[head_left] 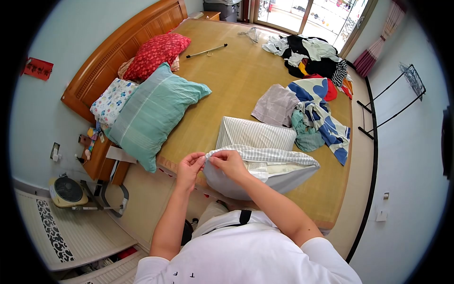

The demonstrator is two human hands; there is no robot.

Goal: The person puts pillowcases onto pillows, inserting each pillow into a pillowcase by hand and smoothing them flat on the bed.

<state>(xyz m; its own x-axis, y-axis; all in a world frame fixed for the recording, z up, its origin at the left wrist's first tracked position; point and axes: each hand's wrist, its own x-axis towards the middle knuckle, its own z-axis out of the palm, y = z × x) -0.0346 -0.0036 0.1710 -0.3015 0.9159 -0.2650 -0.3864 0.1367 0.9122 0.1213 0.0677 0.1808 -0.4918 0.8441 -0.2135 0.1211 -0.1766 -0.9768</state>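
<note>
At the bed's near edge, my left hand [189, 166] and my right hand [228, 163] are close together, both pinching the left corner of a grey cloth case [236, 183]. The case has a grey-and-white checked border, and its mouth gapes open to the right of my hands. Pale lining and a white label [257, 170] show inside. Just behind it lies a boxy piece with grey-and-white stripes [255, 135]; whether it is joined to the case, I cannot tell. My fingertips cover the pinched edge.
Pillows, one green [151, 111] and one red [158, 54], lie by the wooden headboard [127, 42]. Crumpled clothes [312, 52] and blue-and-white patterned cloth [326, 123] cover the bed's right side. A black rod [206, 50] lies on the mat [231, 80]. A fan [68, 189] stands at left.
</note>
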